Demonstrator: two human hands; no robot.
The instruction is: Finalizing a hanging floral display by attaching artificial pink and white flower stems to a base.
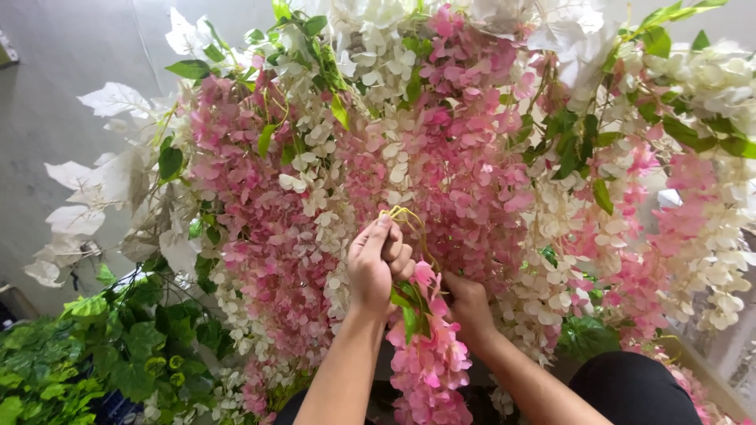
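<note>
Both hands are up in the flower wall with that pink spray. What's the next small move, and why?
Probably thread the yellow stem tip deeper into the flower wall and seat it. The left hand pinches the pink spray just below that tip, which pokes out loose above the fist, while the right hand steadies it from behind. The spray hangs free below, apparently unfixed.

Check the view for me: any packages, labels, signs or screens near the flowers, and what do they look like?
None can be made out. Only hanging pink and cream artificial flower garlands, green leafy foliage at lower left and a grey wall show; both hands hold a pink flower strand with a yellow-green stem.
</note>
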